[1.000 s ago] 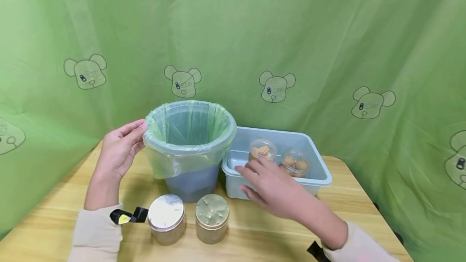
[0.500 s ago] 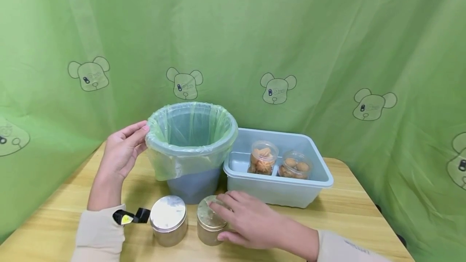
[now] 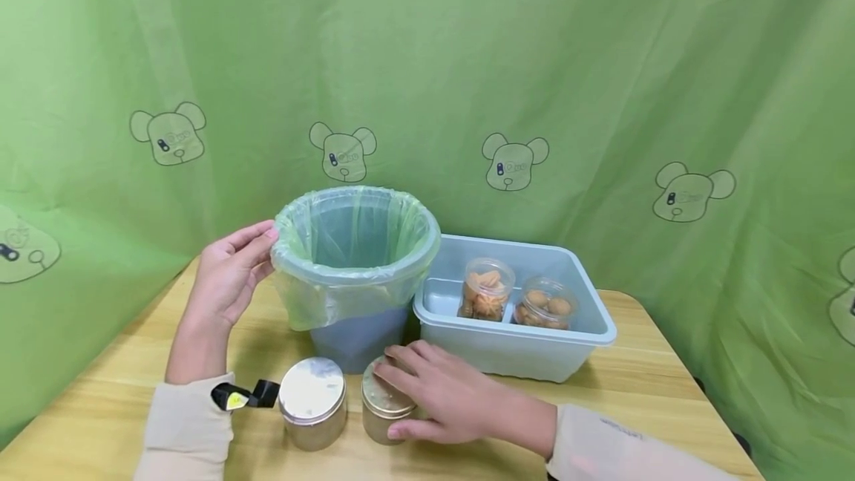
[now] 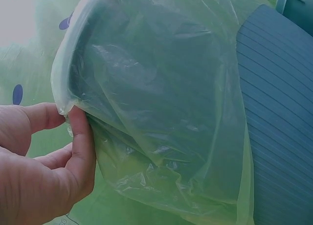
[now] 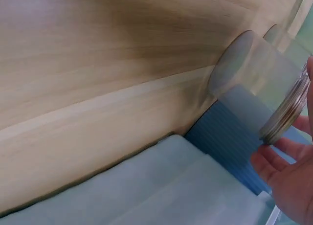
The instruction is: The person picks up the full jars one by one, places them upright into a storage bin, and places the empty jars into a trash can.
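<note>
A blue bin (image 3: 357, 344), lined with a thin green plastic bag (image 3: 334, 303), stands at centre left. My left hand (image 3: 230, 273) pinches the bag at the bin's left rim between thumb and fingers, as the left wrist view also shows at the bag's folded edge (image 4: 62, 105). My right hand (image 3: 444, 396) holds the lid of the right-hand jar (image 3: 379, 430), fingers on its far side and thumb on the near side. In the right wrist view this jar (image 5: 261, 68) looks clear-walled and stands upright on the table. Beside it is a second jar (image 3: 312, 392) with a silvery lid.
To the bin's right sits a light blue tub (image 3: 501, 347) holding two clear jars of cookies, a taller one (image 3: 487, 292) and a shorter one (image 3: 544, 306). Everything stands on a wooden table (image 3: 641, 377), with a green curtain (image 3: 427, 58) behind.
My right hand has come from over the tub down to the left and taken hold of the jar's lid. The left hand has kept its pinch at the bin rim.
</note>
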Action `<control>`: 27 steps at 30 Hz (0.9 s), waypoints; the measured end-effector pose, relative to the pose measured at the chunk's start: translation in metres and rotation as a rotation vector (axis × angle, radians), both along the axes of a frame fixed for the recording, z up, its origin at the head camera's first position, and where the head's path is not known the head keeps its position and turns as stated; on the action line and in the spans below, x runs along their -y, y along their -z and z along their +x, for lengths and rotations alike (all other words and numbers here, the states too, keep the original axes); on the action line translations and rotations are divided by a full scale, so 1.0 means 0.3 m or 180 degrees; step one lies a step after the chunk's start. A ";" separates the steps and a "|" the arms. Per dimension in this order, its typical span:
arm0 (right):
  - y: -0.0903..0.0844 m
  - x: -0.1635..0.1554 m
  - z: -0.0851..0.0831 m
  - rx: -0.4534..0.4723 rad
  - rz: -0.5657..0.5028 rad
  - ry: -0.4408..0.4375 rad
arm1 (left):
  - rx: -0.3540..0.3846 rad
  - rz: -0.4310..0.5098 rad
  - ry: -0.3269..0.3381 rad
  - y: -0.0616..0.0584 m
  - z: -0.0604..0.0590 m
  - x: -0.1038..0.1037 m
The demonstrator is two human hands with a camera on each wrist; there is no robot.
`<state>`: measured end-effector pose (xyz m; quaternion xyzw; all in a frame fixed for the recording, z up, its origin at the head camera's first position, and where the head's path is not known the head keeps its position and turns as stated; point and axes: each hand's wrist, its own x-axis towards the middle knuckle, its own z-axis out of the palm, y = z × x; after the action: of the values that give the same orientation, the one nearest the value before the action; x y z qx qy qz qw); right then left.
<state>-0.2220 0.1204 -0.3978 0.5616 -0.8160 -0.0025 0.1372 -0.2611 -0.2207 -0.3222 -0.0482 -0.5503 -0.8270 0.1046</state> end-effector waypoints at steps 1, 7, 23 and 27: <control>0.000 0.007 -0.001 0.0011 -0.0002 0.0007 | 0.0003 -0.0015 -0.0008 0.000 0.000 -0.001; 0.006 0.043 -0.004 -0.0013 0.0024 0.0015 | 0.0033 -0.0014 -0.0022 0.000 -0.003 -0.003; -0.030 0.049 -0.004 0.0068 0.0337 -0.0114 | 0.0062 -0.0024 -0.0019 -0.003 0.001 -0.003; -0.048 0.040 -0.004 0.0123 0.0442 -0.0148 | 0.0060 -0.0013 -0.0020 -0.004 0.000 -0.001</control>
<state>-0.2232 0.1083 -0.3835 0.5885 -0.8031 -0.0450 0.0821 -0.2611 -0.2203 -0.3212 -0.0389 -0.5530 -0.8260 0.1018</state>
